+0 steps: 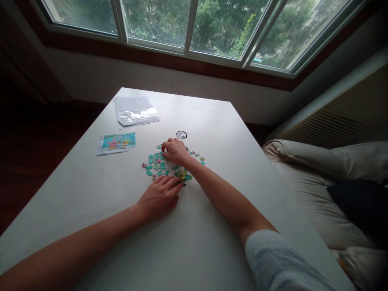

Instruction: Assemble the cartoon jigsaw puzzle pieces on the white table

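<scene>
Several small teal jigsaw pieces [156,165] lie scattered on the white table [212,226]. My left hand [160,197] rests palm down at the near edge of the pile, fingers stretched out toward a small joined yellow patch of puzzle [182,175]. My right hand [175,150] reaches over the far side of the pile with fingers curled, fingertips pinching at pieces; what they grip is too small to name. A printed cartoon picture card [117,142] lies to the left of the pieces.
A clear plastic bag on a paper sheet [135,110] lies at the table's far left. A small round dark object [181,134] sits just beyond my right hand. A cushioned sofa [327,190] stands right of the table; windows [194,24] are ahead.
</scene>
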{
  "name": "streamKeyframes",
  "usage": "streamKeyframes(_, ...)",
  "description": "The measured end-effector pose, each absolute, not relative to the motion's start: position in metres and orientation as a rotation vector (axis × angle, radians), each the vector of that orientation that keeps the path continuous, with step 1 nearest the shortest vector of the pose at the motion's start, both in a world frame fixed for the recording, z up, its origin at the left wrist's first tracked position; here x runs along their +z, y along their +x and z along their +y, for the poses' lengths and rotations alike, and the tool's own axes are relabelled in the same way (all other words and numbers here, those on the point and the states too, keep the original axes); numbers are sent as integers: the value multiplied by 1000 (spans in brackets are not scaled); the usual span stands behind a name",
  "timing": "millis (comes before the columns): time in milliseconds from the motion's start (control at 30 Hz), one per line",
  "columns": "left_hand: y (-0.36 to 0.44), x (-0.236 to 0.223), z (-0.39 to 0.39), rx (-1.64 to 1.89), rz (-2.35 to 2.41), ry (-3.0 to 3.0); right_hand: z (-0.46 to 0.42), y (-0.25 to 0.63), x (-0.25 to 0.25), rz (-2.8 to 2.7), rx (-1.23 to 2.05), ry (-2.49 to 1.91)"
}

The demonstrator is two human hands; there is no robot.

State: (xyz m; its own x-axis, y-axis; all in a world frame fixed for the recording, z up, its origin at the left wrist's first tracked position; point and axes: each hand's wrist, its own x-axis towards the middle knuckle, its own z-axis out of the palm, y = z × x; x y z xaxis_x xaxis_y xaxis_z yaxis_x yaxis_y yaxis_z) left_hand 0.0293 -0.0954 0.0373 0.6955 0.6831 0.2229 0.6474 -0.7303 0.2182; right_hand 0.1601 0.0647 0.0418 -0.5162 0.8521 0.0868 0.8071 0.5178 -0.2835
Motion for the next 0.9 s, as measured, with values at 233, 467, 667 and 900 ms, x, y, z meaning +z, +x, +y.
streamKeyframes(233,29,36,-94,445,1081,2775,67,163,40,-2576,310,-1392)
streamKeyframes(467,30,39,-94,459,1096,2768,66,163,34,-2531,301,-1161)
streamKeyframes(667,28,40,-94,422,1145,2788,62,185,54,-2326,533,-935)
streamKeyframes(900,30,41,-95,428,1159,2802,27,249,72,-2373,983,-907)
